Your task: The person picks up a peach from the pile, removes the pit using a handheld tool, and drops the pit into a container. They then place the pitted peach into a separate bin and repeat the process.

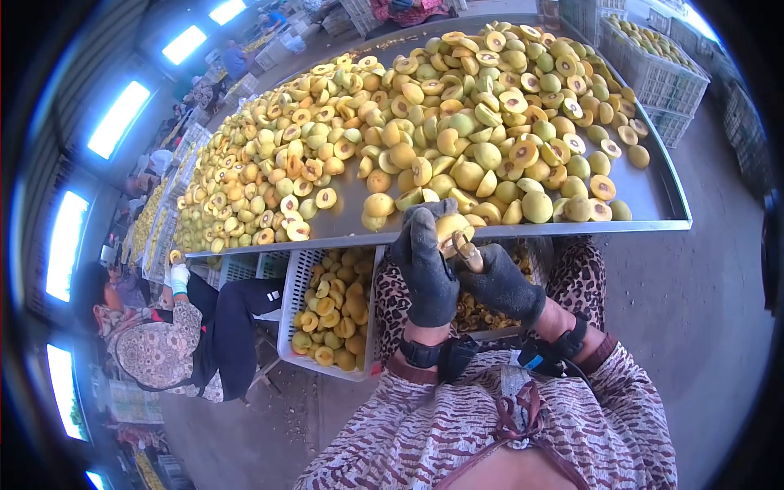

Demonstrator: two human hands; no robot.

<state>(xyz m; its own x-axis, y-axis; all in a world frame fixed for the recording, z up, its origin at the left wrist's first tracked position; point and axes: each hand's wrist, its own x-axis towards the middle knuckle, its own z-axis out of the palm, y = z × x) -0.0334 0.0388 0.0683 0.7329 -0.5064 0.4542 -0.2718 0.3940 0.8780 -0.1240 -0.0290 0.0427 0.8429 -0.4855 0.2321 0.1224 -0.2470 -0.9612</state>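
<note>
My left hand (429,265), in a dark glove, holds a yellow halved fruit (451,226) just over the front edge of the metal table (653,214). Against that fruit, my right hand (500,282), also gloved, grips a small tool with a pale wooden handle (469,254); the tool's tip is hard to make out. Beyond both hands lies a large heap of halved and whole yellow-green fruit (482,122). Under the hands, partly hidden by them, a container holds brownish bits (482,315).
A white basket of halved fruit (331,310) stands left of my legs. Farther left sits a co-worker (159,343) with a gloved hand at the table's edge. Stacked crates (653,82) stand at the back right. Another person (408,11) is across the table.
</note>
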